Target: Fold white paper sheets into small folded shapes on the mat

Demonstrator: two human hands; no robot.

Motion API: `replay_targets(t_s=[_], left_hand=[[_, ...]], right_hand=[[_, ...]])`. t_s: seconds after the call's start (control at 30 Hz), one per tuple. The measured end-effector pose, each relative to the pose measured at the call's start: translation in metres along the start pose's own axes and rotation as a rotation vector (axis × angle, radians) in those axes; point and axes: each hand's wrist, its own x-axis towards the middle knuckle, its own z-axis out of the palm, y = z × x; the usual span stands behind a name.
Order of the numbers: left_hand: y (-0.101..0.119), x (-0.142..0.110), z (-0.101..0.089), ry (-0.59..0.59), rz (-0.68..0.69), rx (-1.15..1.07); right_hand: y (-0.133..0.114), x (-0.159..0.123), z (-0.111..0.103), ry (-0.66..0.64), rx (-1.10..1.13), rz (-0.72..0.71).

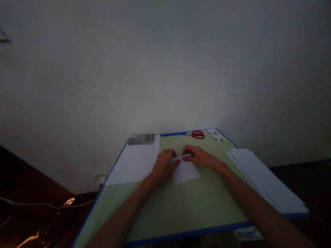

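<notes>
A small white sheet of paper [185, 172] lies near the middle of the green table. My left hand [166, 162] is closed on its upper left corner, the thumb pressing on the paper and the other fingers curled behind. At the upper right corner, my right hand [198, 156] pinches the top edge between thumb and fingers. The top edge looks slightly raised or folded; how far is hard to tell in the dim light. Beyond my right hand lie red-handled scissors [198, 134], their blades pointing left.
Folded white paper pieces [219, 137] sit at the far right corner. A stack of white paper [266, 179] lies along the right edge. A larger white sheet [137, 165] covers the left back. The green table [181, 213] has blue edging and stands against a wall.
</notes>
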Motion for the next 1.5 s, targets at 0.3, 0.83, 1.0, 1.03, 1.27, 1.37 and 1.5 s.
replay_targets(t_s=[0.3, 0.83, 1.0, 1.03, 1.27, 1.37, 1.5], left_hand=[[-0.008, 0.002, 0.001, 0.083, 0.079, -0.198], [0.000, 0.003, -0.011, -0.031, -0.023, -0.409], [-0.003, 0.004, -0.012, -0.040, -0.032, -0.375], [-0.004, 0.004, -0.012, -0.040, -0.032, -0.368], [-0.013, 0.007, -0.008, 0.041, -0.066, -0.307], [-0.016, 0.007, -0.006, 0.104, -0.107, -0.294], [-0.015, 0.005, -0.007, 0.130, -0.026, -0.250]], right_hand=[[-0.009, 0.000, 0.003, -0.005, -0.015, -0.098], [-0.016, 0.000, 0.005, 0.043, -0.039, -0.168], [-0.013, -0.002, -0.008, 0.115, -0.078, -0.095], [-0.011, -0.003, -0.012, 0.135, -0.084, -0.081], [0.005, -0.002, -0.028, 0.203, -0.035, -0.006], [0.009, 0.000, -0.024, 0.140, -0.001, -0.001], [0.011, 0.002, -0.010, 0.130, -0.109, 0.068]])
